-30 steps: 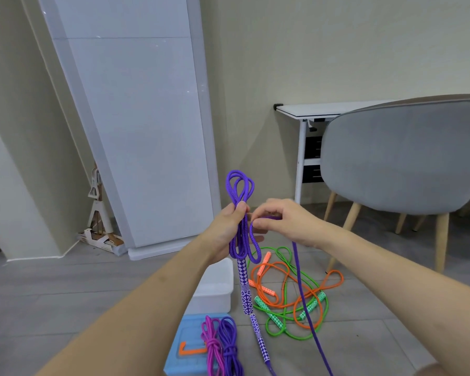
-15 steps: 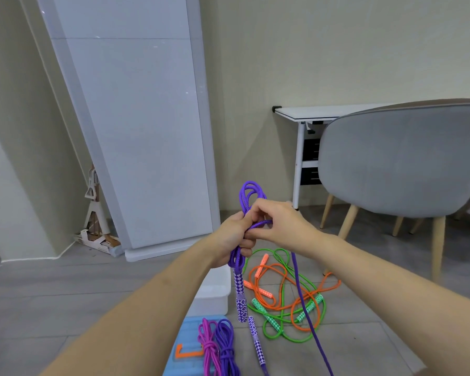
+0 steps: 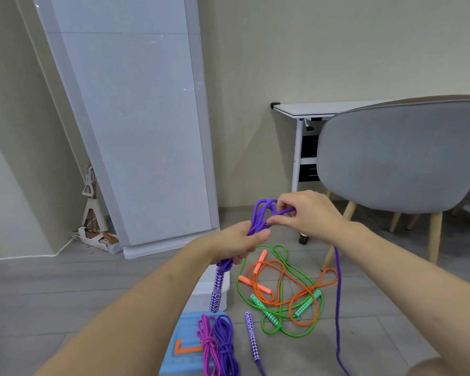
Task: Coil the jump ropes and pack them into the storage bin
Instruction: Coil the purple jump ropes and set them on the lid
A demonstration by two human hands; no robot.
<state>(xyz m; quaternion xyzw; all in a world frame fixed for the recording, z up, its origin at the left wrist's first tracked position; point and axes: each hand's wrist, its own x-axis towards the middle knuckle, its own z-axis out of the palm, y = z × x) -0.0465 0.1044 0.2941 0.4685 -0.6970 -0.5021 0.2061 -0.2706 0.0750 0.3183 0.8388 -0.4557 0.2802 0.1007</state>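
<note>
left hand (image 3: pixel 235 244) gripping purple rope (image 3: pixel 258 221) bundle | right hand (image 3: pixel 307 213) pinching free strand | advice: keeping wraps snug, loops even

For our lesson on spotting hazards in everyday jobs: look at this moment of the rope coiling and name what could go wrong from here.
1. The left hand grips the purple bundle while the right hand pinches one strand; if either slips, the loops may spring loose.
2. The purple tail hangs to the floor beside the tangled orange rope and green rope; pulling it in could snag them.
3. The free purple handle lies on the floor and may drag or catch.
</note>
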